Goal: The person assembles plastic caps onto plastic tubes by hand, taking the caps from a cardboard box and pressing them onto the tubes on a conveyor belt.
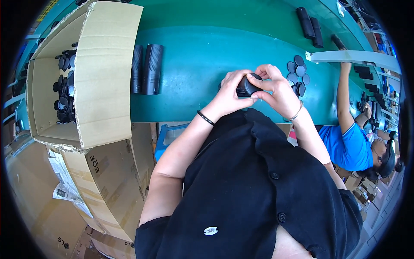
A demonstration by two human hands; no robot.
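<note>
Near the middle of the bench, my left hand (231,94) is closed around a black cylindrical housing with small perforations (241,91). A round black cap (250,86) sits at the housing's right end, gripped at its rim by the thumb and fingers of my right hand (276,88). My left thumb also reaches that end. Part of the housing is hidden behind my fingers. To the right of my hands lies a cluster of loose black and grey round discs (300,69). Two black perforated cylinders (152,69) stand or lie side by side at the left.
An open cardboard box (105,73) with several black discs (64,97) stands at the left, above more cartons (113,177). The green bench (194,56) carries more black cylinders (305,23) at the far right. A pale metal bar (353,57) crosses there, near a co-worker in blue (351,149).
</note>
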